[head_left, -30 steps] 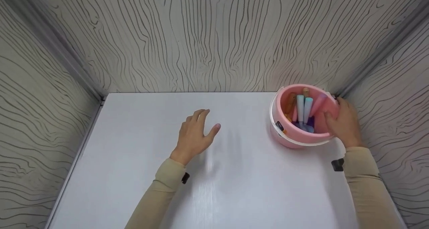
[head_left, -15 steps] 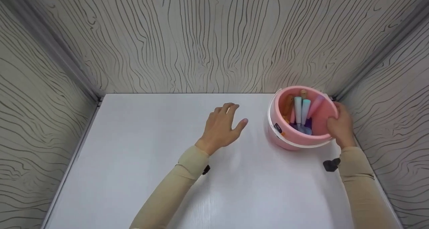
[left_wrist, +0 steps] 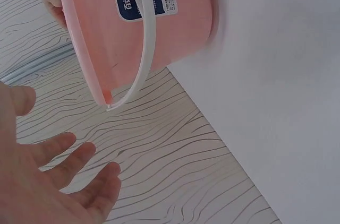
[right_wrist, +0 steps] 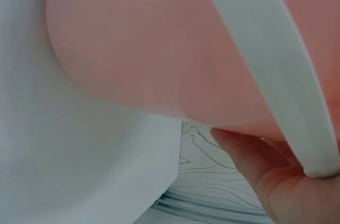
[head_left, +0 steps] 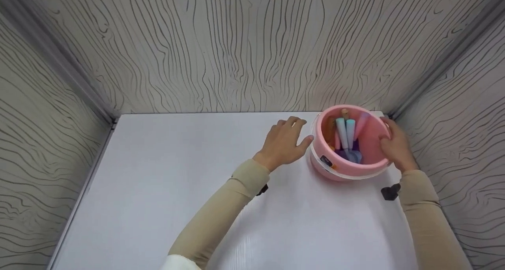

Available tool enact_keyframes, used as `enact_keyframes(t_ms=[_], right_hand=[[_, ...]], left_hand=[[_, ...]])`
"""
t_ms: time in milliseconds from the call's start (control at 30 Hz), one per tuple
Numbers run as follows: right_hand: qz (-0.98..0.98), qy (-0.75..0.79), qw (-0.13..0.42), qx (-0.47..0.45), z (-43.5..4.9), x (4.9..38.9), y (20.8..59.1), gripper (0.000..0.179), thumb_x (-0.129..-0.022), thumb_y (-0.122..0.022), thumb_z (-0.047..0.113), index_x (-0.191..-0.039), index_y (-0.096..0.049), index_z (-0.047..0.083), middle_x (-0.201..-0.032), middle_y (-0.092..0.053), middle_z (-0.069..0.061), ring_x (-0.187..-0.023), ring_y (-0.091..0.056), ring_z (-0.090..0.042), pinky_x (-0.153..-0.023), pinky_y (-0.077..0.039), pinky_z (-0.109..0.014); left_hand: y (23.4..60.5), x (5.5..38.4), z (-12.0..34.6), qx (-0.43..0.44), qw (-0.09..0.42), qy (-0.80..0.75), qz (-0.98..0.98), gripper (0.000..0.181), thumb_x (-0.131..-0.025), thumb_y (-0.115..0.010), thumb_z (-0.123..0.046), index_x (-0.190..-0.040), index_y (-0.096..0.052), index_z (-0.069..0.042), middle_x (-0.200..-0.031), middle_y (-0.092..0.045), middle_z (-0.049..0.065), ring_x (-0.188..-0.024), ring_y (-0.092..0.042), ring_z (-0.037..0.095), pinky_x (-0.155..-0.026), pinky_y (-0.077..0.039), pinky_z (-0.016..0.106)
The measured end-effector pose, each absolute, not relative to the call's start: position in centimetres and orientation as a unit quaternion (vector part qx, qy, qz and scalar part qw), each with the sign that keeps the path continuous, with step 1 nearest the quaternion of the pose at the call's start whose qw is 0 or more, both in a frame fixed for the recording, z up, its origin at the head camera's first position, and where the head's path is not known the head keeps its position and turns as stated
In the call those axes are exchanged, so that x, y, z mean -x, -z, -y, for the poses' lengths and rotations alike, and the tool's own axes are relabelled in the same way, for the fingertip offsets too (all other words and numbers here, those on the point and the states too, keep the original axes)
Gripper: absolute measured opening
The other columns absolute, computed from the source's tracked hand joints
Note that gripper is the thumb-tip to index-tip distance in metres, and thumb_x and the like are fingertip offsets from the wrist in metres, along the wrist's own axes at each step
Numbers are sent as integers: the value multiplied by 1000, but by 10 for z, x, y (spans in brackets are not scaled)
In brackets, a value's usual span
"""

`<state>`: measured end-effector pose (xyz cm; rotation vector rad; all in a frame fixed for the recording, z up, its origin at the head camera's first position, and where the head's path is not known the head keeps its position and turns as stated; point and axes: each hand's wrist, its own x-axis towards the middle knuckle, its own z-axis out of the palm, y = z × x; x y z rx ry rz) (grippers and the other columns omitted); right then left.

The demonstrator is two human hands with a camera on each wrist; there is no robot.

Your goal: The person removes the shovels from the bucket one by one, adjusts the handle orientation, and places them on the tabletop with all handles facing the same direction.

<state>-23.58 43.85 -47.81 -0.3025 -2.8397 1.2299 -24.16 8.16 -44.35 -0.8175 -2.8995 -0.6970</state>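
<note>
A pink bucket (head_left: 369, 168) stands at the back right of the white table. Its white handle (left_wrist: 150, 49) hangs down around its side. My right hand (head_left: 397, 147) grips the right rim, thumb inside and fingers outside. My left hand (head_left: 282, 145) is just left of the bucket, fingers spread and holding nothing; the thumb tip overlaps the bucket's edge in the head view. Two tools with pale blue handles (head_left: 350, 128) lean inside, beside a pink handle (head_left: 360, 124), a wooden handle end (head_left: 345, 113) and an orange-brown piece (head_left: 328, 131). Their lower ends are partly hidden.
The white table (head_left: 177, 175) runs up to a wood-patterned back wall (head_left: 236, 57). Patterned side walls stand left and right, the right one (head_left: 473, 143) close beside my right arm. A printed label (left_wrist: 146, 1) is on the bucket's side.
My left hand has moved right across the table, up to the bucket. The bucket and my right hand on its rim have shifted slightly left and nearer in the view.
</note>
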Motion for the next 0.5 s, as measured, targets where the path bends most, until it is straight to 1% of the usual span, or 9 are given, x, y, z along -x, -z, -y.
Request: enact_keyframes(t_ms=[133,200,367,433,500], right_hand=[[913,-396,11,96,-439,237,479,61,-108,-39,9,-168,-29,15,-143,-48,-34,-94,-62,-35,-64,-56,-31],[915,-393,20,88,-439,238,480,61,-107,-40,7,-167,-32,13,-139,-51,-34,-91,-61,-33,-64,-54,-31],[923,-375,53,62,-439,241,480,59,-102,-42,-1,-161,-42,7,-121,-57,-29,-81,-54,-24,-63,-47,-30],[923,-377,50,62,-440,240,479,59,-103,-42,0,-162,-41,8,-119,-56,-28,-79,-54,-23,-61,-47,-30],[921,-380,46,65,-441,240,477,60,-103,-41,0,-162,-40,8,-121,-56,-29,-81,-54,-24,-62,-48,-31]], left_hand=[[441,247,-101,298,26,221,928,56,-108,-54,-47,-155,-53,-16,-156,-56,2,-140,-56,25,-119,-46,43],[440,250,-111,320,26,213,923,53,-107,-56,-45,-153,-54,-17,-155,-57,1,-139,-56,24,-119,-46,41],[440,259,-135,359,19,189,914,44,-108,-56,-41,-144,-59,-17,-145,-60,-1,-133,-56,23,-117,-46,39],[441,262,-144,363,17,183,913,41,-108,-57,-39,-143,-60,-16,-142,-60,-2,-131,-56,22,-116,-45,37],[441,264,-154,365,19,181,913,39,-108,-57,-36,-143,-60,-17,-141,-60,-2,-128,-57,20,-115,-46,35]])
